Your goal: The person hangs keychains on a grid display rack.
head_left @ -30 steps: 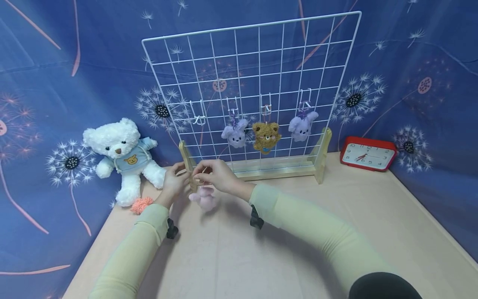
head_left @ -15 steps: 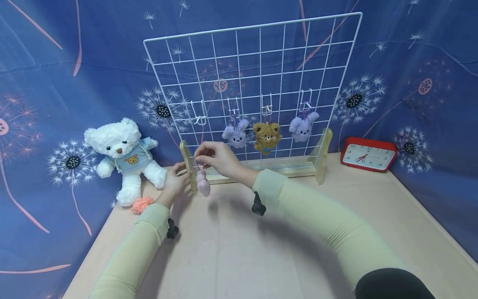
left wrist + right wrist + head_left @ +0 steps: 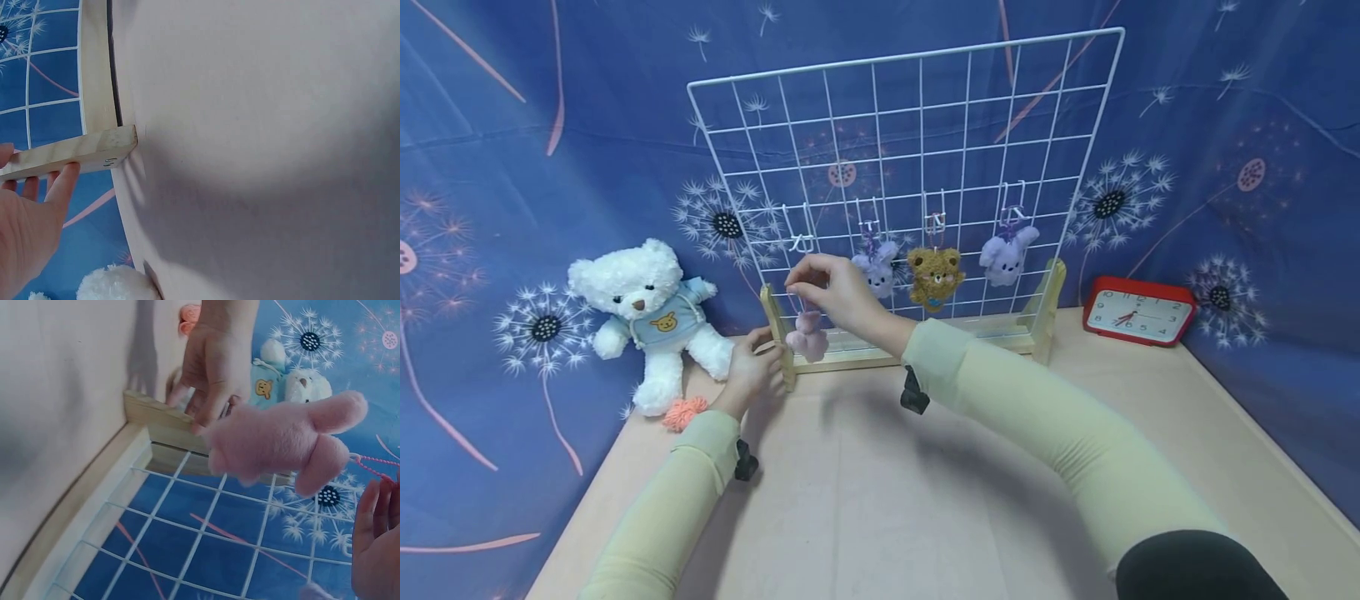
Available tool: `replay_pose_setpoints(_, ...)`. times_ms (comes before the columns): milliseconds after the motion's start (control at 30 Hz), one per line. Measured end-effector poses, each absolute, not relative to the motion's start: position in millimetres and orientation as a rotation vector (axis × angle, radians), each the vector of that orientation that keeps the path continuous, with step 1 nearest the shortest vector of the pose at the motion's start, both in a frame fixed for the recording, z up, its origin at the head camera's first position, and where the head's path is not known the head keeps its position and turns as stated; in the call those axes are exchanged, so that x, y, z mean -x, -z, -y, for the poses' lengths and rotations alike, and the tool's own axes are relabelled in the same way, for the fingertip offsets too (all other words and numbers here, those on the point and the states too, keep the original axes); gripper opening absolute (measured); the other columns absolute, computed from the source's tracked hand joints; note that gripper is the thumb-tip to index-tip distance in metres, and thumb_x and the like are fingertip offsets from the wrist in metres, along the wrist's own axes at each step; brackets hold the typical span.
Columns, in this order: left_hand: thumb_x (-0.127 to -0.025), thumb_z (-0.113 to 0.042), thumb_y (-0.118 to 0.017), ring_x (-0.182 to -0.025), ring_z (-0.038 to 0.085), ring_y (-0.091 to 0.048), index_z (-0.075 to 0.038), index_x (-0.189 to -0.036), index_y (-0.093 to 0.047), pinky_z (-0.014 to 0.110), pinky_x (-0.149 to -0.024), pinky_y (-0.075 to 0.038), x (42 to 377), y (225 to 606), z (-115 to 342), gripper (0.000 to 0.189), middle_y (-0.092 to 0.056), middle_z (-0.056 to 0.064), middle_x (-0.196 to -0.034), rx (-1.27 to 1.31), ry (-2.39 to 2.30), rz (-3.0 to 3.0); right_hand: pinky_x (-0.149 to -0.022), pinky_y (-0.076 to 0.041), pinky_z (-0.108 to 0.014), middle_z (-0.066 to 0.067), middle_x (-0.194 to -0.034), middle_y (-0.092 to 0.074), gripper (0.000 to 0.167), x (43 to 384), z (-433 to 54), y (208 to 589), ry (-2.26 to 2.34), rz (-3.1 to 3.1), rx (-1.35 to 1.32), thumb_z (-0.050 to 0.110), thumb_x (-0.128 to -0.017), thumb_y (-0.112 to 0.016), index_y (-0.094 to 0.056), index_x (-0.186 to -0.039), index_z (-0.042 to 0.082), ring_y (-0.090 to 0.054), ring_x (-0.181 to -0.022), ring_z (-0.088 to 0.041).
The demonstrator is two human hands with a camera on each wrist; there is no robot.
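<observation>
In the head view my right hand (image 3: 842,296) pinches the cord of a pink plush bunny keychain (image 3: 807,340), which dangles below the fingertips in front of the white wire grid (image 3: 898,137). The right wrist view shows its bead-like pink cord (image 3: 375,467) at the fingers. Just above that hand, a white double hook (image 3: 801,242) hangs bare on the grid. My left hand (image 3: 752,368) grips the left wooden upright (image 3: 69,153) of the grid's stand, fingers on its outer side and thumb tip on the other.
On other hooks hang a purple bunny plush (image 3: 880,271), a brown bear plush (image 3: 936,275) and another purple bunny plush (image 3: 1009,257). A white teddy bear (image 3: 655,308) sits at left behind an orange yarn bundle (image 3: 685,412). A red clock (image 3: 1140,311) stands at right.
My right hand has risen from low by the left upright toward the bare hook, lifting the pink bunny keychain, which has swung and turned. My left hand stays on the upright.
</observation>
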State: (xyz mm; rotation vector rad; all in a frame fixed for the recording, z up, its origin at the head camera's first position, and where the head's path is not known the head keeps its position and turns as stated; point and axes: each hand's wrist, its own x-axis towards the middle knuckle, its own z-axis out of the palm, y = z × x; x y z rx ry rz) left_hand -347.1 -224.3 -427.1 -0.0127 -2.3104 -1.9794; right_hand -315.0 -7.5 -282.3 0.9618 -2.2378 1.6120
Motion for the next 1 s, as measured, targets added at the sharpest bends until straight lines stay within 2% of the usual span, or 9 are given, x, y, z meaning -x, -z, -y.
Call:
replay_pose_setpoints(233,-0.099,0.005,-0.059,-0.133,0.040,-0.049,0.005,-0.148,-0.044,0.019,-0.096,-0.054,348.6,428.6,225.9,0.051,-0.047,0.026,-0.148,0.006,1.984,2.317,-0.058,-0.048,-0.027,-0.010,-0.092,-0.069,0.009,318.6,9.8,269.4,-1.550,2.200,-0.942,0.011,-0.099,-0.069,-0.073,-0.104,0.005,-0.058,-0.071,-0.020)
replay_pose_setpoints(333,-0.100,0.005,-0.059,-0.133,0.039,-0.050,0.005,-0.148,-0.044,0.021,-0.096,-0.054,349.3,429.2,226.1,0.051,-0.047,0.026,-0.148,0.003,1.985,2.318,-0.060,-0.050,-0.026,-0.007,-0.092,-0.069,0.009,319.3,11.6,265.8,-1.538,2.196,-0.924,0.011,-0.099,-0.069,-0.073,-0.104,0.005,-0.060,-0.073,-0.019)
replay_pose_setpoints(533,-0.099,0.006,-0.059,-0.131,0.040,-0.051,0.005,-0.147,-0.045,0.021,-0.096,-0.054,349.5,429.0,226.7,0.051,-0.049,0.026,-0.147,0.009,1.969,2.318,-0.066,-0.054,-0.026,-0.004,-0.098,-0.071,0.007,322.5,15.5,258.6,-1.544,2.156,-0.892,0.009,-0.099,-0.069,-0.073,-0.102,0.005,-0.066,-0.081,-0.026)
replay_pose_setpoints(867,-0.099,0.006,-0.059,-0.131,0.041,-0.051,0.006,-0.148,-0.044,0.029,-0.101,-0.054,350.2,430.3,225.8,0.051,-0.047,0.026,-0.147,0.016,1.989,2.306,-0.062,-0.055,-0.026,-0.014,-0.097,-0.069,0.009,329.3,17.6,249.9,-1.560,2.142,-0.833,0.009,-0.101,-0.066,-0.071,-0.105,0.003,-0.061,-0.071,-0.022)
replay_pose_setpoints(1000,-0.098,0.006,-0.060,-0.132,0.040,-0.051,0.005,-0.148,-0.044,0.031,-0.102,-0.053,349.8,429.8,226.5,0.052,-0.047,0.026,-0.147,0.015,1.983,2.312,-0.063,-0.055,-0.026,-0.011,-0.095,-0.068,0.010,329.9,18.3,251.1,-1.578,2.149,-0.808,0.011,-0.101,-0.066,-0.070,-0.105,0.003,-0.060,-0.074,-0.019)
